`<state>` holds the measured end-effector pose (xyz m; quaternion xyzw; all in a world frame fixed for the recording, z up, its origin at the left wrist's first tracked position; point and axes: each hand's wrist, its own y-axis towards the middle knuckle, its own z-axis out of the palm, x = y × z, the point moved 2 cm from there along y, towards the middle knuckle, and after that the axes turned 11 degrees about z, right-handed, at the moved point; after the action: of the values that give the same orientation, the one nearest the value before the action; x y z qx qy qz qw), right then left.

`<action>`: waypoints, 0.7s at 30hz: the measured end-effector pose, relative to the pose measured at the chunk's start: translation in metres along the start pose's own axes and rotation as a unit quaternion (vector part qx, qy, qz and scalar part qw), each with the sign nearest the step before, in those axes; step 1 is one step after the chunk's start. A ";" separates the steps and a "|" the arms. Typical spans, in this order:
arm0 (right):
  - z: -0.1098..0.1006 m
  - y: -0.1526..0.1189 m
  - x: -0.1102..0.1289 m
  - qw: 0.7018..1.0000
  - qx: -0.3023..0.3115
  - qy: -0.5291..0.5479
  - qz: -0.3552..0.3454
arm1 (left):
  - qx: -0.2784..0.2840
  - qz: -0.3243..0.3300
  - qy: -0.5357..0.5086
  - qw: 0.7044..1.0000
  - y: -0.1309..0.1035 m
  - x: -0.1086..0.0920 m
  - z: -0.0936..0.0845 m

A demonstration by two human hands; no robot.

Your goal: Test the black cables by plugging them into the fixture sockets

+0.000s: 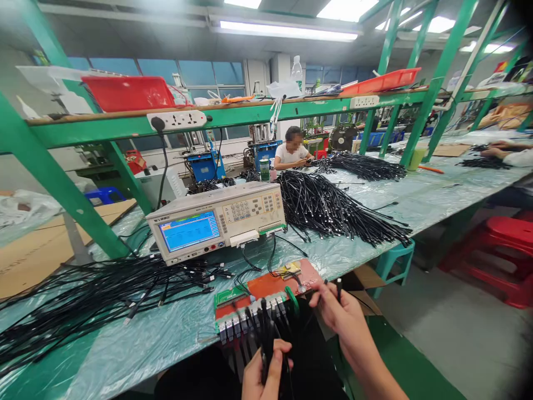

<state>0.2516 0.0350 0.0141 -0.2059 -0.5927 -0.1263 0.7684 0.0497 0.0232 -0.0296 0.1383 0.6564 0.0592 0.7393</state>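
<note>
My left hand (268, 369) is closed round a bunch of black cables (262, 328) in front of the table edge. Just beyond it lies a test board (266, 286) in orange and green, with a row of metal-and-black connectors (250, 319) along its near side. My right hand (339, 314), raised at the board's right end, pinches black cables; one dark plug end (339, 284) sticks up by the fingers. Wires run from the board to a bench tester (220, 216) with a lit blue screen. Whether the left hand's cables are plugged in, I cannot tell.
Loose black cables (162, 283) spread at the left, and a big heap of cables (333, 205) lies right of the tester. A green frame (258, 114) crosses above. Across the table a person (291, 150) sits. Stools (495, 250) stand on the right.
</note>
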 end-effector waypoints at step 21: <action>-0.006 0.031 -0.070 0.988 0.117 -0.073 0.069 | 0.070 -0.128 -0.219 0.965 -0.007 0.018 -0.006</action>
<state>0.2524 0.0563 -0.0595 -0.1635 -0.6425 0.0131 0.7485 0.0459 0.0218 -0.0498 0.1139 0.4929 -0.1138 0.8551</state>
